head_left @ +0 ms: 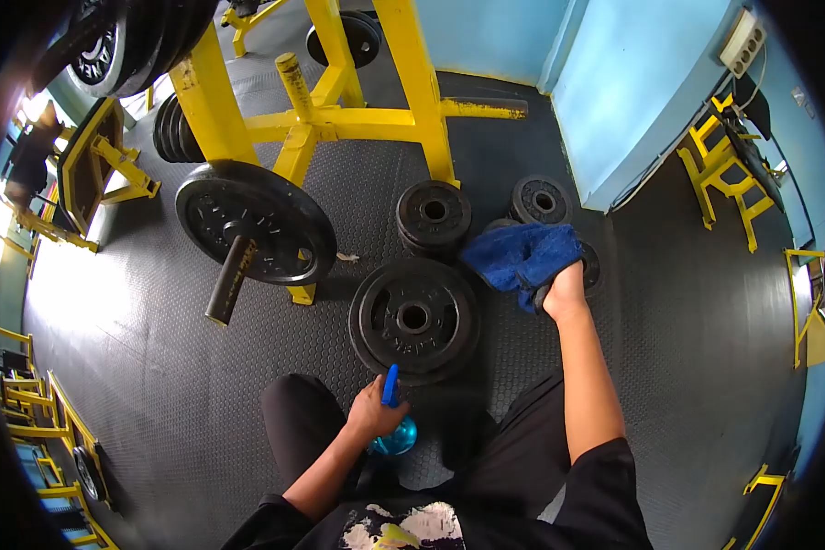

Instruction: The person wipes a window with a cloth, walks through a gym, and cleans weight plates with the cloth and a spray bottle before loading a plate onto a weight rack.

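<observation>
The spray bottle is between the person's knees, just on the near side of the big round plates. It is see-through and shiny, with blue water-like stuff inside and a hard blue top. The left hand has its fingers curled around the bottle near that top, and its arm is low and close to the body.

Next come the big weight plates, flat, black and stacked, with raised letters and a round hole. Farther out, the right arm reaches long and forward. A soft, fuzzy blue cloth lies bunched over some plates and hides most of the right hand, so I cannot tell how its fingers grip. Small black plates are piled beside the cloth. Everything sits on a bumpy black floor. Behind stands a yellow metal rack with scratched paint.
</observation>
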Demonstrator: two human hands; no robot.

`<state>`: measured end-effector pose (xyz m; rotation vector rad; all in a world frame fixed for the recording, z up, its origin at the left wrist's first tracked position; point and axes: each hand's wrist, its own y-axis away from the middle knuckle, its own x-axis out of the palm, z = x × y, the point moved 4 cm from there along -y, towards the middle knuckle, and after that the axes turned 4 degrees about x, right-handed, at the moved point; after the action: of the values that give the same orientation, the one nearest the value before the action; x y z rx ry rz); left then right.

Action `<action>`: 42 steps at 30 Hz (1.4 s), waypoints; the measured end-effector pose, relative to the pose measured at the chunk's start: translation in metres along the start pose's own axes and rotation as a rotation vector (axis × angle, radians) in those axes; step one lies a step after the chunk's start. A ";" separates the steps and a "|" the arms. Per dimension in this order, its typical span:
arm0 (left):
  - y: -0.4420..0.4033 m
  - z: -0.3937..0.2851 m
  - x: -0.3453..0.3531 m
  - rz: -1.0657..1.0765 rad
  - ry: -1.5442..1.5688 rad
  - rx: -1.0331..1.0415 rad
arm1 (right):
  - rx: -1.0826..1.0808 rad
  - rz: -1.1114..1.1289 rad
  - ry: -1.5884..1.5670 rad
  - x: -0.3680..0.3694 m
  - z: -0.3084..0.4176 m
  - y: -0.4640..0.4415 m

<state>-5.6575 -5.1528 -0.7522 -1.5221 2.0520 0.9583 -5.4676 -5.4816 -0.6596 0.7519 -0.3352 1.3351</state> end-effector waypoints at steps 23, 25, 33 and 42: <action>0.020 -0.010 0.014 -0.170 0.039 0.064 | -0.068 -0.037 0.062 -0.002 0.017 0.011; 0.020 -0.007 0.018 -0.040 0.069 -0.025 | -0.095 -0.012 0.059 -0.001 0.019 0.016; -0.004 -0.050 0.064 -0.036 0.157 0.292 | -0.206 -0.053 -0.007 -0.005 0.047 0.056; -0.111 -0.125 0.214 0.019 0.240 0.602 | -0.495 -0.050 -0.151 -0.043 0.086 0.141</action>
<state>-5.6122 -5.4043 -0.8437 -1.3251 2.2377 0.1226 -5.5948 -5.5638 -0.5818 0.4389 -0.7317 1.0876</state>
